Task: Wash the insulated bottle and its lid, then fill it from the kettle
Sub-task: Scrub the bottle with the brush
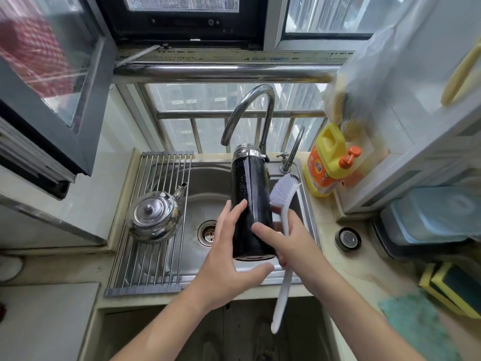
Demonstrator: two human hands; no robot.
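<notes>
Beneath a railed window, a stainless steel sink [203, 183] fills the middle of the frame, with a curved chrome faucet [250, 100] rising at its far edge. 1 black insulated bottle with a silver threaded neck [251, 204] is held over the basin at the frame's centre. Its open mouth points up toward the faucet spout and its base points down toward the person; no lid is on it.

At the lower centre, the left hand [226, 261] lies against the bottle's left side with fingers laid nearly straight along the wall, and the thumb stretches out just below the base. Right of it, the right hand [294, 246] has its fingers curled round the handle of a white plastic dish brush [282, 295], while its thumb reaches across the bottle's lower front. The brush's bristle head sits against the bottle's right side.

At the left, a shiny steel kettle [153, 214] stands on a roll-up wire drying rack [156, 168] covering the sink's left part, well apart from the bottle. A yellow detergent bottle with an orange pump [328, 162] stands at the right.
</notes>
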